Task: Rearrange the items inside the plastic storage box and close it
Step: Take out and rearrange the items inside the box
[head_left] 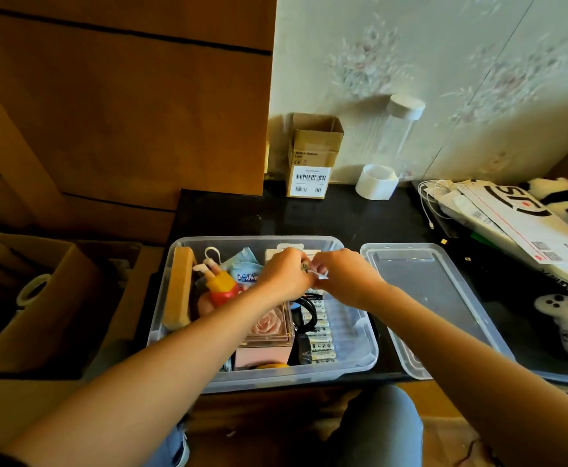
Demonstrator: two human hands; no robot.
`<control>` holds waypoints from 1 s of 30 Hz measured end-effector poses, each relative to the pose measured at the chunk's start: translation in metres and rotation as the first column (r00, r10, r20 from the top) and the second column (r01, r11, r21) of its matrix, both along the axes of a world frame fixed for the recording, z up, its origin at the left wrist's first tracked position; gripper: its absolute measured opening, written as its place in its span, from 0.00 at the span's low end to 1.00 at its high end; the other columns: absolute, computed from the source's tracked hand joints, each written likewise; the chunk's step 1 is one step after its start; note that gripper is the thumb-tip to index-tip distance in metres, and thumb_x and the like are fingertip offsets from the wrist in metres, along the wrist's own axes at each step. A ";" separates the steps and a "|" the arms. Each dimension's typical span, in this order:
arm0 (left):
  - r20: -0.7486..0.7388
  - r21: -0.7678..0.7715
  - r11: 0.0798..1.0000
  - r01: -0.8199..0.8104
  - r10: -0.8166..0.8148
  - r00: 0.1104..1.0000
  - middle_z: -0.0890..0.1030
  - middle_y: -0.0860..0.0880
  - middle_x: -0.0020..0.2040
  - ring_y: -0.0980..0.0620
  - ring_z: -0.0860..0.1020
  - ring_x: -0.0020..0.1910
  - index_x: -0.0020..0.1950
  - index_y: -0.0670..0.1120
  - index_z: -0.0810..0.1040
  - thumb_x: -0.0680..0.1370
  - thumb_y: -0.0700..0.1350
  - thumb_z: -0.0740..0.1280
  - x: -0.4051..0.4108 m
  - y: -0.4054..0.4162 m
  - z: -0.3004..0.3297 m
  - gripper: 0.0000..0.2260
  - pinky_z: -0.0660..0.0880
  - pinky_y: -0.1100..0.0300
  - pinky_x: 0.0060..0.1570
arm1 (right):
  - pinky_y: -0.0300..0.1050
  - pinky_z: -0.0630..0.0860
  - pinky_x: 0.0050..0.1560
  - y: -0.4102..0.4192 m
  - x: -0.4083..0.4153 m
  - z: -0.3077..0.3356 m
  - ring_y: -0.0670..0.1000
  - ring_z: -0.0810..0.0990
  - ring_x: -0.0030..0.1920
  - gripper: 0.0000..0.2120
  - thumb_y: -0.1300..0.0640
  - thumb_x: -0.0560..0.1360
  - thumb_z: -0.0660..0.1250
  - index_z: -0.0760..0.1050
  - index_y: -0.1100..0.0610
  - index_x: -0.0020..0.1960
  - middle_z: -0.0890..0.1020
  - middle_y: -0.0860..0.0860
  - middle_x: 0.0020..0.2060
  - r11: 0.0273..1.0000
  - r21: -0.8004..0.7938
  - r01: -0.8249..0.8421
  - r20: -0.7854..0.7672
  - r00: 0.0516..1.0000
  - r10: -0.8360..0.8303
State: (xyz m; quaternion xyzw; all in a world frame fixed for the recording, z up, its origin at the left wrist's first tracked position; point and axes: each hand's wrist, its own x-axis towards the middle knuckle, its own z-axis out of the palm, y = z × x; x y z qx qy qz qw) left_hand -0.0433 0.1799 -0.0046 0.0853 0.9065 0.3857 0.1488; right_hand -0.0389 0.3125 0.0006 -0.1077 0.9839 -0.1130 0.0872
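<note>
Item: clear plastic storage box (360, 360), open, on the near edge of the dark desk (343, 214); its lid (444, 298) lies flat just right of it. Contents: wooden block (178, 288) at left, pink rose case (269, 326) near centre, row of batteries (321, 335) beside a black cable (304, 310). Your left hand (284, 276) and right hand (341, 276) meet over the far middle, both pinching a small item (309, 268) with a thin white strip; what it is cannot be told. Advice: steady it with one hand, work with the other, then seat it low in the bare right side so the lid can close flush.
</note>
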 end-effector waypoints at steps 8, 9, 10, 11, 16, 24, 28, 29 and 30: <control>-0.102 -0.054 0.998 -0.022 0.017 0.995 0.82 0.46 0.54 0.50 0.79 0.45 0.54 0.46 0.82 0.76 0.42 0.66 -0.002 -0.014 0.001 0.08 0.74 0.59 0.42 | 0.45 0.72 0.52 -0.013 -0.007 -0.013 0.54 0.77 0.56 0.12 0.59 0.76 0.66 0.75 0.58 0.58 0.80 0.54 0.53 0.788 0.602 -0.128 -0.033 0.982 0.184; -0.099 -0.072 0.997 -0.003 -0.004 0.995 0.82 0.45 0.53 0.48 0.80 0.47 0.55 0.46 0.82 0.77 0.41 0.66 -0.002 -0.018 0.001 0.09 0.76 0.58 0.45 | 0.48 0.70 0.58 -0.015 -0.009 -0.017 0.55 0.74 0.60 0.13 0.58 0.75 0.66 0.75 0.58 0.60 0.79 0.55 0.56 0.757 0.638 -0.138 -0.024 0.980 0.198; -0.090 -0.083 0.997 0.010 -0.017 0.996 0.82 0.45 0.53 0.47 0.80 0.48 0.55 0.46 0.82 0.77 0.42 0.66 -0.002 -0.020 0.001 0.10 0.76 0.57 0.47 | 0.49 0.68 0.62 -0.017 -0.010 -0.021 0.56 0.73 0.62 0.14 0.57 0.76 0.66 0.74 0.58 0.61 0.78 0.55 0.58 0.737 0.661 -0.141 -0.016 0.979 0.202; -0.081 -0.088 0.996 0.016 -0.023 0.996 0.83 0.45 0.52 0.47 0.80 0.48 0.56 0.46 0.82 0.77 0.42 0.66 -0.002 -0.023 0.000 0.10 0.77 0.56 0.48 | 0.49 0.67 0.63 -0.018 -0.012 -0.024 0.55 0.73 0.61 0.14 0.57 0.76 0.66 0.74 0.58 0.61 0.78 0.54 0.58 0.729 0.668 -0.146 -0.009 0.979 0.204; -0.079 -0.070 0.997 -0.012 0.007 0.997 0.80 0.47 0.56 0.48 0.79 0.52 0.55 0.47 0.82 0.76 0.43 0.68 -0.002 -0.034 -0.007 0.09 0.75 0.57 0.52 | 0.42 0.70 0.53 -0.020 -0.018 -0.036 0.51 0.79 0.49 0.09 0.58 0.77 0.63 0.76 0.57 0.57 0.81 0.51 0.48 0.755 0.640 -0.145 0.006 0.983 0.185; -0.071 -0.004 0.999 -0.036 0.035 0.997 0.80 0.46 0.54 0.49 0.78 0.51 0.54 0.46 0.81 0.76 0.43 0.68 0.000 -0.040 -0.006 0.08 0.74 0.60 0.48 | 0.39 0.68 0.42 -0.026 -0.023 -0.034 0.50 0.79 0.48 0.10 0.58 0.78 0.63 0.75 0.56 0.58 0.81 0.50 0.48 0.798 0.598 -0.074 -0.029 0.993 0.114; -0.005 0.073 0.995 -0.062 0.062 0.998 0.78 0.48 0.55 0.52 0.75 0.49 0.56 0.45 0.79 0.75 0.43 0.69 -0.003 -0.040 -0.004 0.11 0.70 0.64 0.43 | 0.40 0.69 0.40 -0.024 -0.023 -0.021 0.54 0.80 0.47 0.10 0.64 0.75 0.63 0.77 0.57 0.55 0.81 0.53 0.49 0.902 0.433 -0.012 -0.052 0.998 0.038; 0.033 0.097 0.993 -0.073 0.070 0.997 0.77 0.48 0.53 0.52 0.75 0.44 0.56 0.45 0.78 0.74 0.42 0.69 -0.004 -0.038 -0.003 0.11 0.69 0.65 0.37 | 0.41 0.70 0.39 -0.024 -0.023 -0.015 0.54 0.79 0.43 0.09 0.65 0.74 0.63 0.78 0.58 0.52 0.82 0.54 0.48 0.936 0.351 0.027 -0.072 0.997 -0.002; 0.075 0.120 0.989 -0.087 0.078 0.994 0.77 0.47 0.50 0.53 0.74 0.38 0.56 0.45 0.77 0.74 0.41 0.69 -0.004 -0.036 -0.002 0.11 0.68 0.65 0.32 | 0.41 0.71 0.38 -0.023 -0.022 -0.009 0.54 0.77 0.40 0.08 0.65 0.74 0.62 0.78 0.58 0.49 0.82 0.55 0.46 0.967 0.250 0.052 -0.079 0.996 -0.033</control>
